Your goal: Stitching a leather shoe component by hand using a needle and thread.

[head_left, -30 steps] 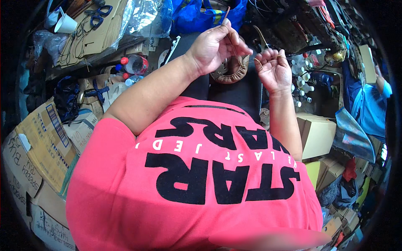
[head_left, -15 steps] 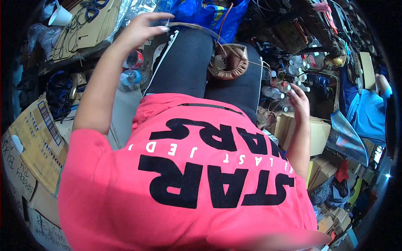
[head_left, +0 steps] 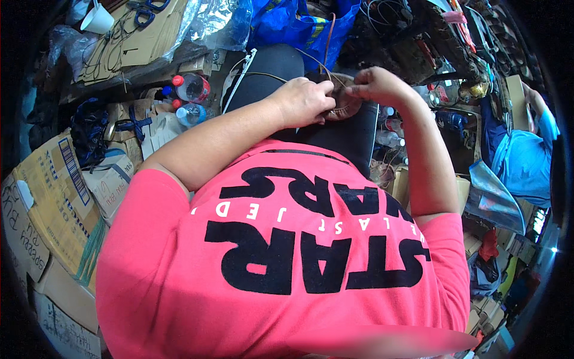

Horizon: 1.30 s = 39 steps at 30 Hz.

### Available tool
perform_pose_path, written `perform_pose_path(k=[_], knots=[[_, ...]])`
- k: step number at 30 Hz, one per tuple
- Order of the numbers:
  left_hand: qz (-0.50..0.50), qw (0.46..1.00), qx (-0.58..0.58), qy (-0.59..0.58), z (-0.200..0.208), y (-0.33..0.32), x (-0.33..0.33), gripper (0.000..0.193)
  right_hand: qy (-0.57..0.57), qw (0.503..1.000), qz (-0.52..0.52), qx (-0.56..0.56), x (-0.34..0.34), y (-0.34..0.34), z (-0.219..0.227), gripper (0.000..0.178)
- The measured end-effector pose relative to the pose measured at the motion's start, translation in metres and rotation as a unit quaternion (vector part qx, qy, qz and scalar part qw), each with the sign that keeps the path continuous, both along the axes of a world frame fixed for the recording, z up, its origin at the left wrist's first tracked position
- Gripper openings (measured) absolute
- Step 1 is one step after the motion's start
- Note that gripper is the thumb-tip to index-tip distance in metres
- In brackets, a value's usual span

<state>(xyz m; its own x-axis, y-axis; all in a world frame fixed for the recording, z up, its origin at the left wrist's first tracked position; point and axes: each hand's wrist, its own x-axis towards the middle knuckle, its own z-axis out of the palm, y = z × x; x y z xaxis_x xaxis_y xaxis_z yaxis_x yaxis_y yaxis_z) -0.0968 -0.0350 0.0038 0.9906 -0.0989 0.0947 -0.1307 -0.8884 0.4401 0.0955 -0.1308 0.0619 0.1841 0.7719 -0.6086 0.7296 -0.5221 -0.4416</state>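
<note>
A brown ring-shaped coil lies on my lap, on dark trousers. My left hand rests on the coil's left side with its fingers closed over the rim. My right hand is at the coil's upper edge, with fingertips pinched together on a thin wire. The wire loops out over my left knee and back to the coil. Most of the coil is hidden under the two hands. My pink shirt fills the lower half of the view.
Two clear bottles with red caps stand left of my knee. Cardboard boxes are stacked at the left, and a white cup is at top left. A blue bag lies ahead. A person in blue sits at the right.
My left hand, stretched far out to the upper left half a second ago, has come back onto the coil. My right hand moved in from the right to the coil's upper edge.
</note>
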Motion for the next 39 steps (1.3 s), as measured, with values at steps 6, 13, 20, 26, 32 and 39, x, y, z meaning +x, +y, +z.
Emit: perform_pose_path(k=[6, 13, 20, 26, 32, 39], knots=[[-0.014, 0.998, -0.046, -0.034, -0.006, 0.0, -0.006, 0.031, 0.23, 0.956, -0.168, 0.066, -0.01, -0.054, -0.033, 0.027], [-0.013, 0.996, -0.086, -0.036, 0.0, -0.005, 0.001, 0.032, 0.18, 0.959, -0.186, 0.119, -0.019, -0.057, -0.03, 0.026], [-0.021, 0.997, -0.009, -0.07, -0.002, -0.013, 0.002, 0.03, 0.108, 0.931, -0.267, 0.226, -0.032, -0.065, -0.018, 0.031], [-0.062, 0.995, 0.03, -0.075, 0.003, -0.021, 0.003, 0.028, 0.079, 0.969, -0.197, 0.122, -0.022, -0.067, -0.038, 0.025], [0.067, 0.958, -0.247, -0.126, 0.003, 0.005, 0.02, 0.018, -0.121, 0.952, -0.168, 0.224, -0.05, -0.058, 0.005, 0.035], [0.001, 0.926, -0.358, 0.118, 0.01, 0.007, 0.059, 0.02, 0.133, 0.974, -0.146, 0.112, -0.043, -0.068, 0.01, 0.024]])
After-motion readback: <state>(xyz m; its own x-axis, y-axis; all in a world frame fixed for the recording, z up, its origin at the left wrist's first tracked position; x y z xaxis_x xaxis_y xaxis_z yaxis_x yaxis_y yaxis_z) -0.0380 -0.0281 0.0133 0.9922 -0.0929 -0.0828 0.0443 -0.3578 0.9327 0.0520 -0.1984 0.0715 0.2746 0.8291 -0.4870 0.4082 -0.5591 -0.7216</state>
